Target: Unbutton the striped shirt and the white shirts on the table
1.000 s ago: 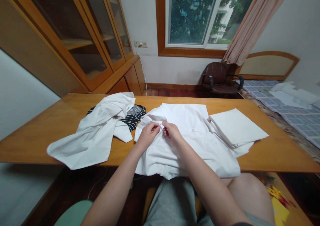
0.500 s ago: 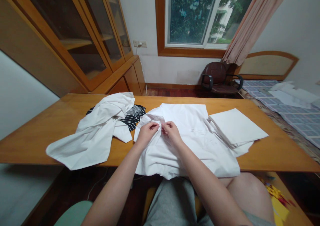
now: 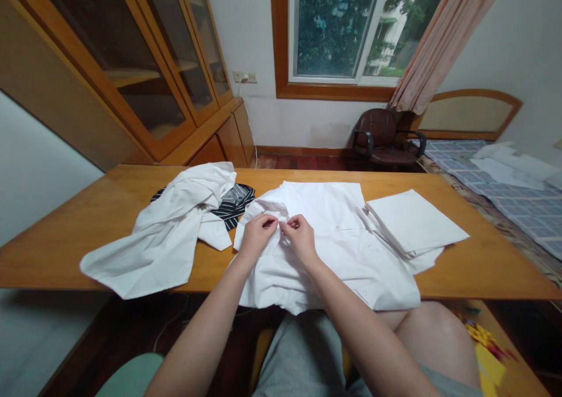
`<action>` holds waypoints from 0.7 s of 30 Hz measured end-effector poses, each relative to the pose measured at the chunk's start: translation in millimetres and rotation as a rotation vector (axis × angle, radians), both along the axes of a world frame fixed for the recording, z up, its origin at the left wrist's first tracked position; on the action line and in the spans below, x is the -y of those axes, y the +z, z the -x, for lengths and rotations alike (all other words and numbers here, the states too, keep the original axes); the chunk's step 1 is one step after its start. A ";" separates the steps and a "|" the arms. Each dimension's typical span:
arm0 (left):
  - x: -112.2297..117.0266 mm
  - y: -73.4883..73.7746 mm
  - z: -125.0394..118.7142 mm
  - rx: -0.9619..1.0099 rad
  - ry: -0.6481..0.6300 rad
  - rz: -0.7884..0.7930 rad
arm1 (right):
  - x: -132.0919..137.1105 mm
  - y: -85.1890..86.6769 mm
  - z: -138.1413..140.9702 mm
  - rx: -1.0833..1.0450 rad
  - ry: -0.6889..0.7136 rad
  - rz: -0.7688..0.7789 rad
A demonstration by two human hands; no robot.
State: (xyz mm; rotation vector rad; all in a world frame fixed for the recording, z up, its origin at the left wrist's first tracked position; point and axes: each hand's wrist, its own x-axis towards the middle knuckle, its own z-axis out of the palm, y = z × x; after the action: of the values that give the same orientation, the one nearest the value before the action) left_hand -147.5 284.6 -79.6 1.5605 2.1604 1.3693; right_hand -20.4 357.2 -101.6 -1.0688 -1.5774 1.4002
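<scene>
A white shirt (image 3: 338,209) with buttons and buttonholes lies spread before me, its near edge hanging over the table's front edge. On its left part, my left hand (image 3: 260,233) pinches the cloth between thumb and forefinger. Right beside it, my right hand (image 3: 299,234) pinches the same spot, the fingertips of both hands almost touching. Whatever small part of the shirt sits between the fingertips is too small to make out. Folded white cloth (image 3: 415,221) lies against the shirt's right side.
On the wooden table (image 3: 52,250), a crumpled white garment (image 3: 171,227) partly covers a black-and-white striped cloth (image 3: 232,206) to the left. Beyond the table are a glass-door cabinet (image 3: 193,110), a brown armchair (image 3: 377,130) and a bed (image 3: 504,180). A green stool (image 3: 132,376) stands below left.
My right hand has shifted slightly left, its fingertips closing in on those of my left hand. The left hand stays nearly in place; the shirt lies almost unchanged.
</scene>
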 end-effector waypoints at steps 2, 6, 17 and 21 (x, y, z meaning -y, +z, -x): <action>0.7 -0.5 0.0 0.011 -0.001 -0.007 | 0.9 -0.9 0.1 0.015 0.044 0.011; 1.1 -1.8 0.1 0.024 0.004 -0.006 | 0.0 -2.6 -0.6 0.046 0.097 0.019; -2.4 -5.1 -1.7 0.054 0.053 0.028 | -1.1 -4.0 4.3 -0.011 0.095 0.063; -1.3 -3.7 1.6 0.251 0.040 0.138 | -1.1 -4.3 2.8 0.003 0.106 -0.043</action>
State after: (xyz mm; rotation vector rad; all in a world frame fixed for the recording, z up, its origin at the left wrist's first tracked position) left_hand -149.1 285.9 -83.3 1.2316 2.0933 1.3156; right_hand -23.2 358.2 -105.9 -0.9742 -1.6799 1.4290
